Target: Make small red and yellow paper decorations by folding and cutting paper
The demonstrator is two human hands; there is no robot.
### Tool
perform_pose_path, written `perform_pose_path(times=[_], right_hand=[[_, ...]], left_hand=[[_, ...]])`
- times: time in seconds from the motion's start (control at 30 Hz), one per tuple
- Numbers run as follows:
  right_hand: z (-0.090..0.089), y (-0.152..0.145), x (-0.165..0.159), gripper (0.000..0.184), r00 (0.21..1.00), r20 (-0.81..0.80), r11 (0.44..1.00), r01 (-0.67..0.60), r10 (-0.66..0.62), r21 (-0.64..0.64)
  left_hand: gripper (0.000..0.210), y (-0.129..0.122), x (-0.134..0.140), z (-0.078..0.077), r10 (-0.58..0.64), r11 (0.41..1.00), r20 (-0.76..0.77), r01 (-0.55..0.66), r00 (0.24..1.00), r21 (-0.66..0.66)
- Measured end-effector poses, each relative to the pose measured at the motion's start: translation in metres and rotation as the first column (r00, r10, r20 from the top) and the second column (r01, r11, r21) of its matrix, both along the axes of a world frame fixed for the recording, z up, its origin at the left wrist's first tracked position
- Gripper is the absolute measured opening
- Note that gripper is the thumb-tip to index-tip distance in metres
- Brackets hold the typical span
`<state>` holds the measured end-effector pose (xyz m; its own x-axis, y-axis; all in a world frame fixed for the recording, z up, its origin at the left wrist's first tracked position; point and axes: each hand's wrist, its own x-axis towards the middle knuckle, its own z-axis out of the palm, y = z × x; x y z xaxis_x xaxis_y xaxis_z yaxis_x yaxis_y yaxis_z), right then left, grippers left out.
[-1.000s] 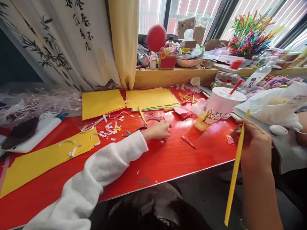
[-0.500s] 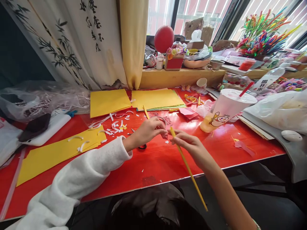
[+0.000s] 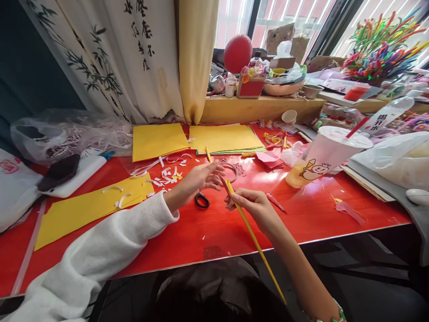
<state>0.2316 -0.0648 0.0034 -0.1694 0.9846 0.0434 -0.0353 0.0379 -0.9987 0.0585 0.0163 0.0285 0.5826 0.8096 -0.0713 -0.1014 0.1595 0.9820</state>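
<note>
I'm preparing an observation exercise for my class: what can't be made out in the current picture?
Black loop: whatever it joins is hidden behind the left hand, head view.
Red piece: too small to tell whether the left hand touches it, head view.
White mouse: cut off by the right edge, head view.

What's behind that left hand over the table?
A black scissor handle and a yellow strip peek out around the left hand; the hand covers the rest of them.
</note>
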Motion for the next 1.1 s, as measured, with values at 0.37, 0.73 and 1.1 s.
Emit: perform_pose_path(times=[0.37, 0.73, 1.1], right_hand=[[0.001, -0.004, -0.001, 0.019, 0.999, -0.046, 1.0, 0.007, -0.007, -0.019], [-0.006, -0.015, 0.02, 0.022, 0.986, -0.137, 0.993, 0.105, -0.097, 0.051], [0.032, -0.008, -0.006, 0.029, 0.962, 0.219, 0.987, 0.159, -0.163, 0.036]], left_hand=[[0.034, 0.004, -0.008, 0.004, 0.195, 0.887, -0.3, -0.038, 0.934, 0.46], [0.032, 0.016, -0.018, 0.016, 0.396, 0.711, -0.341, -0.049, 0.853, 0.701], [0.027, 0.001, -0.01, 0.018, 0.311, 0.675, -0.332, 0.039, 0.89, 0.737]])
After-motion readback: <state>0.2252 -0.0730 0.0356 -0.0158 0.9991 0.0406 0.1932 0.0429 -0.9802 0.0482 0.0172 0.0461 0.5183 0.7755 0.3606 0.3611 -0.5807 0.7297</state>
